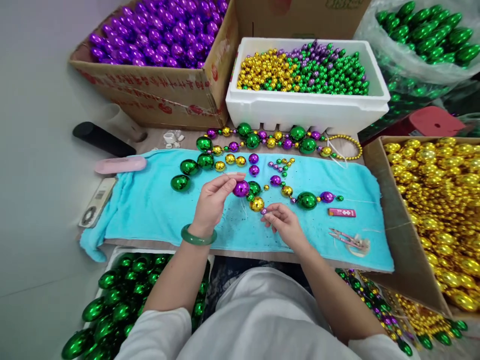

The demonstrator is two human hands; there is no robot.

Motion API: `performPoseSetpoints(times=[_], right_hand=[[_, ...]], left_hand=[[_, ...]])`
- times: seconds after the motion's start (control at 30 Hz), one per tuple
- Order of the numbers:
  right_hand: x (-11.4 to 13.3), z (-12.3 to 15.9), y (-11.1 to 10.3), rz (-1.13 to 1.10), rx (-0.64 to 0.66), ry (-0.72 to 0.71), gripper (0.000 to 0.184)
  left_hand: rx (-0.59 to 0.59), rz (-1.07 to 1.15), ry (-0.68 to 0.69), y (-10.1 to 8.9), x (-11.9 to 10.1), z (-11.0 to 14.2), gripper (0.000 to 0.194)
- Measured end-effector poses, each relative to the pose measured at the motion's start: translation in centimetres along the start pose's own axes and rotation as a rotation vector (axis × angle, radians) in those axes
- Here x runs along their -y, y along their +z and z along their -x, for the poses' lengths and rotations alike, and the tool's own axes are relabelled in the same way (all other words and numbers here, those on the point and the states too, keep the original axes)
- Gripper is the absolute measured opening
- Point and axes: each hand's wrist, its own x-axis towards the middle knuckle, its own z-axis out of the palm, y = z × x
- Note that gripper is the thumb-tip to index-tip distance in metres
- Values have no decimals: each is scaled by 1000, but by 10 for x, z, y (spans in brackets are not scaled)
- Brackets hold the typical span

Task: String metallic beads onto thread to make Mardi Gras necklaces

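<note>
Between thumb and fingers my left hand (215, 197), with a green bangle (198, 235) at the wrist, pinches a shiny purple bead (241, 188). Strung along from it, a gold bead (257, 204) leads to a small lilac bead (264, 211), which the fingertips of my right hand (283, 224) grip. Thin clear thread hangs below the purple bead. A green bead (254, 188) sits just behind. To the right lies a strung row with a large green bead (306, 200). Loose large green beads (180, 183), gold beads (219, 166) and small beads lie on the turquoise towel (150, 215).
A finished-looking bead strand (270, 142) lies along the towel's back edge. Thread snips (348, 237) and a pink box (341, 212) are at the right. Purple beads fill a carton (142, 90); a white foam box (307, 107) stands behind, and a gold-bead carton (397, 220) at right.
</note>
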Motion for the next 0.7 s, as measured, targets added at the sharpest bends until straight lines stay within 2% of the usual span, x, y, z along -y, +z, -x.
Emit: performPoseSetpoints(times=[0.13,0.2,0.27,0.37,0.57,0.7], right_hand=[[11,1,-4,236,-134,-152,23],[22,3,-3,180,-115,-232,27],[32,3,0,94,-23,-276,27],[37,1,5,41,73,-268,23],[30,-7,3,-51,-55,-295,31],[33,-10,-2,19,40,-287,27]], left_hand=[[87,-199,93,11,-14,1,15],[144,-233,107,20,-20,2,15],[195,-244,127,30,-25,1,17],[223,-231,168,44,-32,0,18],[201,-133,178,57,-39,-4,21],[200,-89,190,62,-37,-6,22]])
